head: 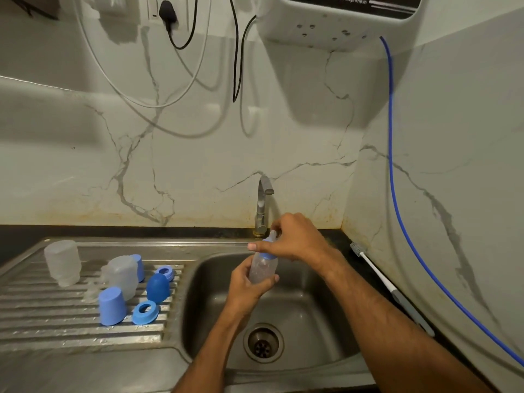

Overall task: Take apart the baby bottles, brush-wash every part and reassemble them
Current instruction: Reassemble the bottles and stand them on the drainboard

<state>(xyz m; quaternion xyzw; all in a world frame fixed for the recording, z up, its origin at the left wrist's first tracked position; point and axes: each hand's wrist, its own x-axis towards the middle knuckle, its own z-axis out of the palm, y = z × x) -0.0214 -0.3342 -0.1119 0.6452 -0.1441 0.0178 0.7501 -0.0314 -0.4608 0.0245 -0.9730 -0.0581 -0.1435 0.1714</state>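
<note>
Over the steel sink basin (312, 302) I hold a clear baby bottle (263, 268) tilted, with a blue collar and a pale teat on top. My left hand (246, 285) grips the bottle's body from below. My right hand (295, 236) curls round the collar and teat at the top. On the ribbed drainboard (42, 316) to the left lie loose parts: two upturned clear bottles (62, 262) (123, 275), a light blue cap (112, 306), a dark blue dome cap (158, 286), and two blue collar rings (146, 312) (165, 270).
A metal tap (262, 205) stands behind the basin, with no water seen running. A white-handled bottle brush (380, 276) lies on the dark counter at the right. A blue hose (394, 194) hangs along the right wall. The drain (263, 342) sits at the basin's front.
</note>
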